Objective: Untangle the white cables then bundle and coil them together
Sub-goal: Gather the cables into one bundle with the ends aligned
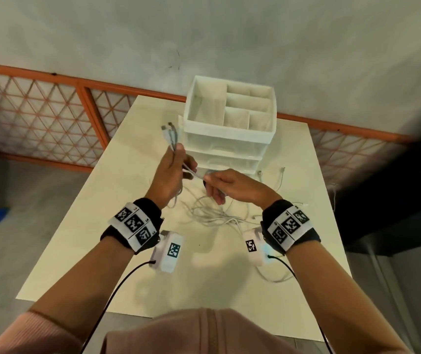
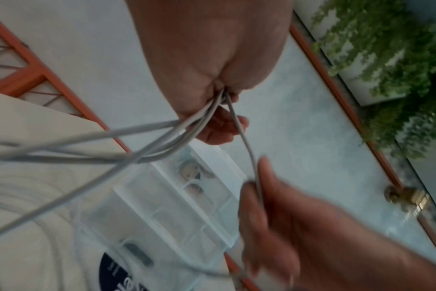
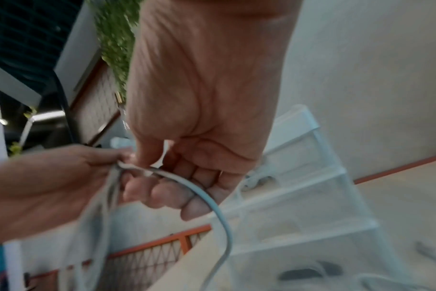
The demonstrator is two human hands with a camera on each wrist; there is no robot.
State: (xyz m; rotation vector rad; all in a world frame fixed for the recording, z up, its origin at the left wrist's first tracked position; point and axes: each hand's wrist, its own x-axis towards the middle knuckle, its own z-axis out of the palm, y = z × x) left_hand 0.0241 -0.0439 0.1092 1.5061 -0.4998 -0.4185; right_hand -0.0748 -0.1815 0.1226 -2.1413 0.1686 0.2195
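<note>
From the head view, the left hand (image 1: 169, 172) gripped several white cables (image 1: 214, 215) just in front of the drawer organizer (image 1: 229, 129), plug ends sticking up, slack heaped on the table (image 1: 117, 200). At the left wrist, fingers clamped the strands. At the right wrist, the right hand (image 3: 202, 126) pinched one cable.

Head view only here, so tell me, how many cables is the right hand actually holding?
Observer: One. The right hand pinches a single cable near the left hand.
Operator: And the left hand's grip?
Observer: It grips several cables bunched in its fist.
Operator: Anything in the organizer drawers?
Observer: Yes, the left wrist view shows something small inside the clear drawer, too blurred to name.
</note>
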